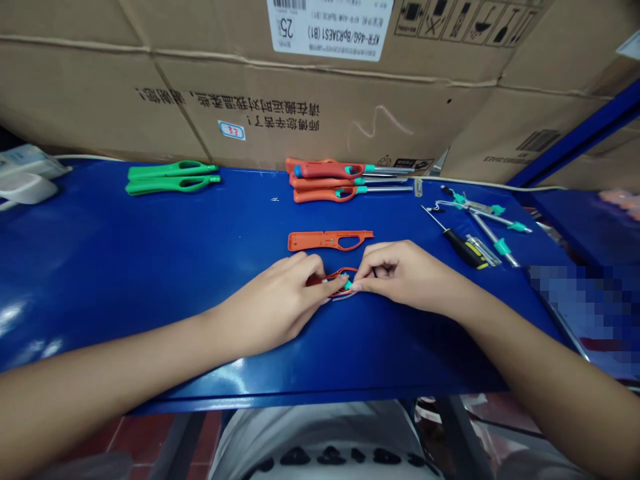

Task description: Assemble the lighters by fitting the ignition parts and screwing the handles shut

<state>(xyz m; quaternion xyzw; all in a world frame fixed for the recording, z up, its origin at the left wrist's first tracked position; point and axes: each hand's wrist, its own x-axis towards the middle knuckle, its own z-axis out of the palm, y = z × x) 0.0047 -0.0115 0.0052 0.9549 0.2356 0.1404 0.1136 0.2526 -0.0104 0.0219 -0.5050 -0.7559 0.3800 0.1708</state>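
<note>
My left hand (285, 300) and my right hand (400, 273) meet at the middle of the blue table (150, 267). Both pinch an orange lighter shell half (341, 275) with a small teal part between the fingertips. The shell is mostly hidden under my fingers. Just beyond the hands lies a second orange shell half (330, 240), flat on the table and untouched.
Three assembled orange lighters (330, 180) with metal tubes lie at the back centre, green lighter shells (170, 177) at the back left. A black-handled screwdriver (463, 245) and metal tubes with teal fittings (490, 223) lie at the right. Cardboard boxes (320, 80) wall the back.
</note>
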